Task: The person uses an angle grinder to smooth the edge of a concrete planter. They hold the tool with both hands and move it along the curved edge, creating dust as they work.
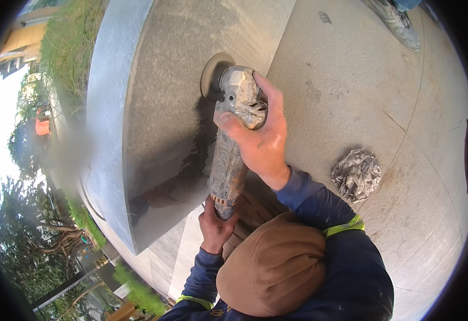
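I hold a dusty, worn angle grinder point(227, 160) against the side of a low stone wall point(164, 91). My right hand point(263, 142) is closed around its metal head, with the thumb on one side and fingers on the other. Lower down, my left hand point(215, 227) grips the rear end of the body. A round pad or disc point(210, 80) on the grinder's head faces the stone and appears to touch it; the contact side is hidden. Part of the wall below is dark and shiny, as if wet.
A crumpled grey round thing point(357, 175) lies on the paved floor point(330, 96) to the right. Another person's shoe point(397, 24) stands at the far right. My brown-trousered knee point(271, 265) is between my arms. Grass point(73, 51) and trees point(25, 241) are beyond the wall.
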A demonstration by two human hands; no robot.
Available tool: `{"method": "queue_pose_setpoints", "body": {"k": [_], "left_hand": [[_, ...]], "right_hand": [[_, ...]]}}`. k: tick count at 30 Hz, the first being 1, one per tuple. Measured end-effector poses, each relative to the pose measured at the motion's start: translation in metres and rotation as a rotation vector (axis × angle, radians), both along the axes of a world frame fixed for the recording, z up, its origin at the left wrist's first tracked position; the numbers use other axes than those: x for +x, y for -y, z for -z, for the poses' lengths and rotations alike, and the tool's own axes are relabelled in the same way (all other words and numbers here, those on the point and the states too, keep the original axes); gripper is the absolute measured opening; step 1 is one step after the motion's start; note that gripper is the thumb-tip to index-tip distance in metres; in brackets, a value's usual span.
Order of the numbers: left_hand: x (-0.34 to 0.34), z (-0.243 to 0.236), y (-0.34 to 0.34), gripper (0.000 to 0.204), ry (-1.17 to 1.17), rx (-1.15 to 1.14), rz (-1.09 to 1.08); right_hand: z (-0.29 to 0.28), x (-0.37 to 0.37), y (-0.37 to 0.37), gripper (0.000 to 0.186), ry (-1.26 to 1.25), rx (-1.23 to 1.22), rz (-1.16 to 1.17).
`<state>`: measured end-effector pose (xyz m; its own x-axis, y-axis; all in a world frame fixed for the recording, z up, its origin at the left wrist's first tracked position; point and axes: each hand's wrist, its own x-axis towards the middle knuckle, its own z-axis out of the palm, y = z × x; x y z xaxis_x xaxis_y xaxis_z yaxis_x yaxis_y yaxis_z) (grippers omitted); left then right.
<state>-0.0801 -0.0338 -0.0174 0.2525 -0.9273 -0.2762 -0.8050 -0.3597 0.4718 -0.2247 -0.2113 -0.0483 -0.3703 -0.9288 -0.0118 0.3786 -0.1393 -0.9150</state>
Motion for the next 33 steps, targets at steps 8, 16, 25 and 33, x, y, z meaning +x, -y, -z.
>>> {"method": "queue_pose_setpoints", "body": {"k": [8, 16, 25, 33], "left_hand": [[0.006, 0.008, -0.003, 0.067, -0.047, 0.267, 0.001], [0.002, -0.001, 0.002, 0.072, 0.044, 0.029, 0.058], [0.013, 0.016, 0.006, 0.069, 0.047, 0.157, 0.109], [0.004, -0.002, 0.005, 0.072, 0.023, 0.066, 0.042]], "right_hand": [[0.079, 0.016, -0.012, 0.071, -0.084, 0.443, -0.039], [0.012, -0.003, -0.003, 0.072, 0.010, 0.137, -0.011], [0.081, 0.012, -0.007, 0.070, -0.004, 0.440, -0.027], [0.010, 0.000, 0.001, 0.072, -0.016, 0.087, 0.025]]}}
